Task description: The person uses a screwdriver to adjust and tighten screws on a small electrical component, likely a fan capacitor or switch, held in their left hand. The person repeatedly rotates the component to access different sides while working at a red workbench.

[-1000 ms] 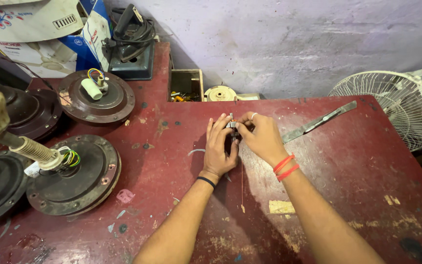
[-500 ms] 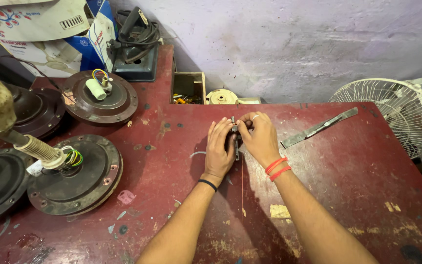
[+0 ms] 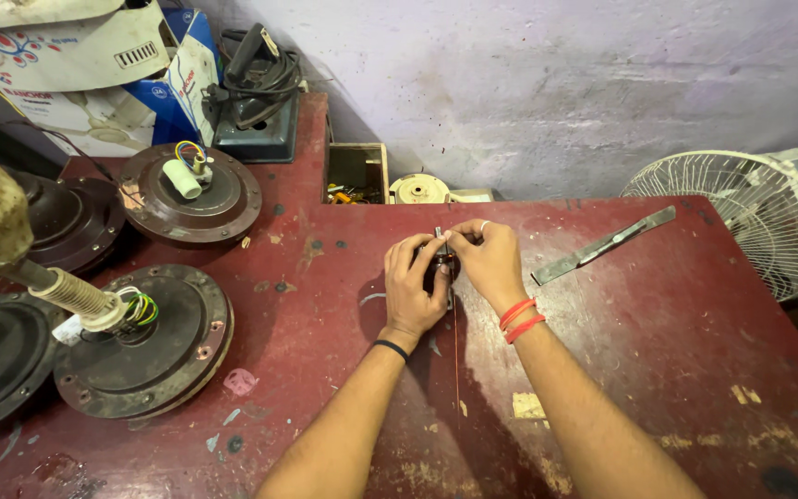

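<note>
My left hand (image 3: 415, 286) and my right hand (image 3: 486, 261) meet over the middle of a dark red workbench (image 3: 658, 342). Together they pinch a small dark metal part (image 3: 441, 257), mostly hidden by the fingers. A thin reddish wire (image 3: 455, 351) runs from that part down toward me across the bench top. My left wrist wears a black band, my right wrist two red bands, and a ring sits on a right finger.
Ceiling fan motors (image 3: 145, 339) (image 3: 189, 192) with coloured wires lie at the left. A flat metal blade (image 3: 602, 245) rests to the right of my hands. A white fan guard (image 3: 741, 212) stands at the right edge, an electric iron (image 3: 260, 92) and cardboard boxes (image 3: 76, 65) at the back left.
Both hands stay together on the small part with only slight finger shifts. The camera has tilted a little, so the scene sits slightly lower in view.
</note>
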